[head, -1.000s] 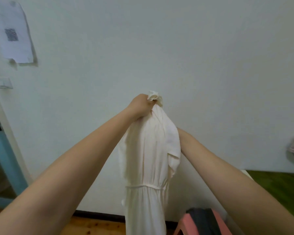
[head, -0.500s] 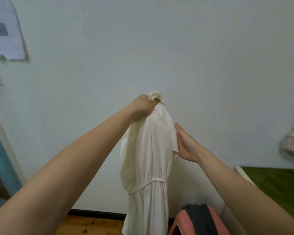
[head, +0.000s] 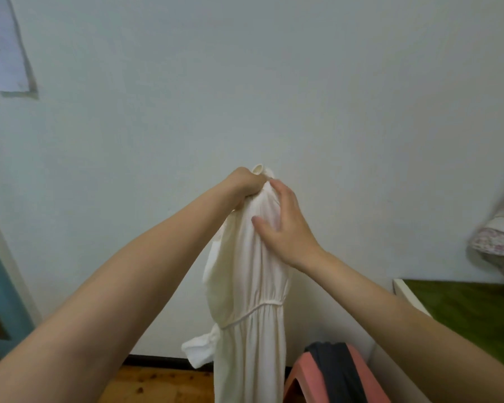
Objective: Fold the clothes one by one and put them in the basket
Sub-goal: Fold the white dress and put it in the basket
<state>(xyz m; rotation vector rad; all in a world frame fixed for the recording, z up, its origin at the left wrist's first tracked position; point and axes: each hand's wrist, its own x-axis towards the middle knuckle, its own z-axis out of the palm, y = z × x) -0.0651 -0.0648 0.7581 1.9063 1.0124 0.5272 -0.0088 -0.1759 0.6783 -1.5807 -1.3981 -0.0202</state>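
While our left hand [head: 246, 183] pinches the white dress [head: 249, 286] at its top, it hangs vertically, our right hand [head: 284, 225] spread flat just below.

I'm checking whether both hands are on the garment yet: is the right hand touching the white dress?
Touching. The head view shows the right hand laid flat on the white dress, just below the left hand.
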